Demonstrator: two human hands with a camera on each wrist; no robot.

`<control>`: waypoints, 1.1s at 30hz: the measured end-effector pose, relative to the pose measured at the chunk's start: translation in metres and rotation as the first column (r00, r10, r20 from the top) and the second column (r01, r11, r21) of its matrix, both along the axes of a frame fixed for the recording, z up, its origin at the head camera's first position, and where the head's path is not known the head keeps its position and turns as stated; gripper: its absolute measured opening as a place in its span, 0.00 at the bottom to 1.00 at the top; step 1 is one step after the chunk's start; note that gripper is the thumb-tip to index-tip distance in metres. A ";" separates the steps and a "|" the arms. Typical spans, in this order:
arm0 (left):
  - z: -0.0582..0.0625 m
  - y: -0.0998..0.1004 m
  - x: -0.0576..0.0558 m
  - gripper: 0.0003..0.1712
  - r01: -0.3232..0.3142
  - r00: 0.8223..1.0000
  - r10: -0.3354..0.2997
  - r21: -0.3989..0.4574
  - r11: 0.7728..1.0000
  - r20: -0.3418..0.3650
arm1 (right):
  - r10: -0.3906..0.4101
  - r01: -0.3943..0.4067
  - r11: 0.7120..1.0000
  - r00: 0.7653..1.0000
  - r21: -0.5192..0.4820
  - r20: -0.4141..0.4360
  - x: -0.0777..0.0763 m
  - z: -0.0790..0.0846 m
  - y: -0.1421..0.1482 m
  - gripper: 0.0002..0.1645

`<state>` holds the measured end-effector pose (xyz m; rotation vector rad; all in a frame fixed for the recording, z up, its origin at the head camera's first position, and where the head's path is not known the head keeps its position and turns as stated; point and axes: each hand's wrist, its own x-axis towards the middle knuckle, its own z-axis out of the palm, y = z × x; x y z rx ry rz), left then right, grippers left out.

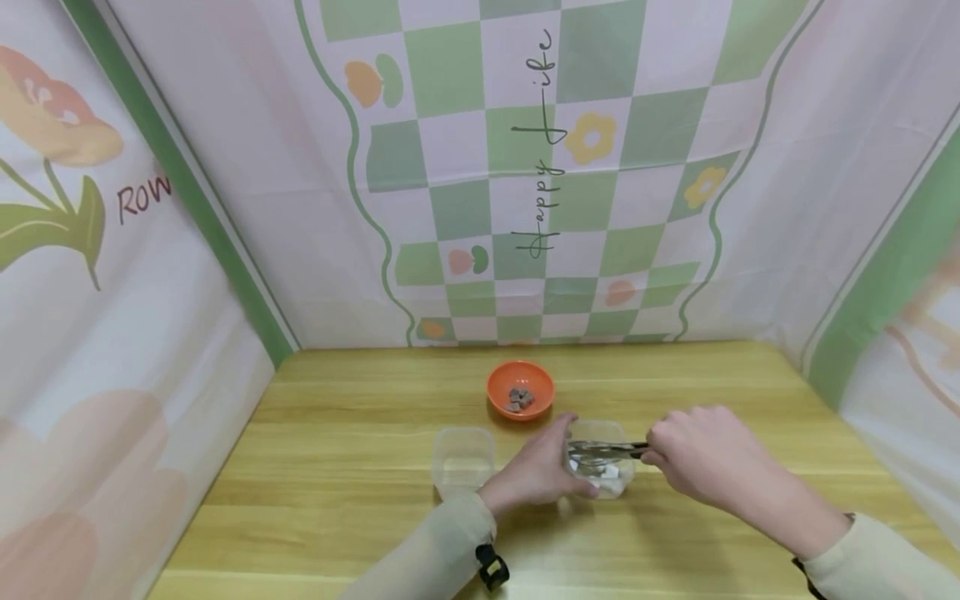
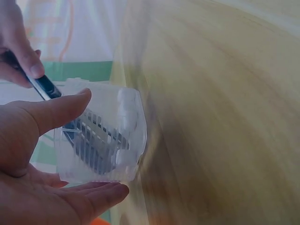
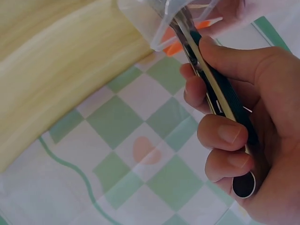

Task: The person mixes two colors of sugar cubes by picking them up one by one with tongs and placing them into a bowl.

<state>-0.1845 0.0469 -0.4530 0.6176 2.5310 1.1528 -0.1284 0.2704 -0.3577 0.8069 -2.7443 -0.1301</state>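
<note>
My left hand (image 1: 542, 468) holds a clear plastic container (image 1: 600, 430) from its left side, thumb on one wall and fingers on another. White pieces (image 1: 611, 472) lie in the bottom of it. The right hand (image 1: 697, 454) grips a pair of metal tongs (image 3: 213, 84) with dark handles, fingers wrapped around both arms. Slotted tong heads (image 2: 96, 140) reach down inside the container, among the white pieces. In the left wrist view they show through the clear wall, close together.
Behind the hands stands an orange bowl (image 1: 492, 390) with several brown cubes (image 1: 519, 398) in it. A second clear container (image 1: 463, 442) sits to the left, partly hidden by the left forearm. Printed cloth (image 1: 517, 208) hangs around the wooden table (image 1: 337, 467).
</note>
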 end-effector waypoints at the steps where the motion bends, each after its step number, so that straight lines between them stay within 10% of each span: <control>1: 0.000 0.000 0.000 0.64 0.000 1.000 0.000 0.000 1.000 -0.001 | -0.013 0.013 1.000 1.000 -0.004 0.004 0.002 -0.001 0.001 0.24; 33: -0.003 0.002 -0.001 0.64 -0.004 1.000 0.004 0.007 1.000 -0.026 | -0.124 0.087 0.975 0.977 -0.203 -0.176 0.050 -0.024 0.028 0.26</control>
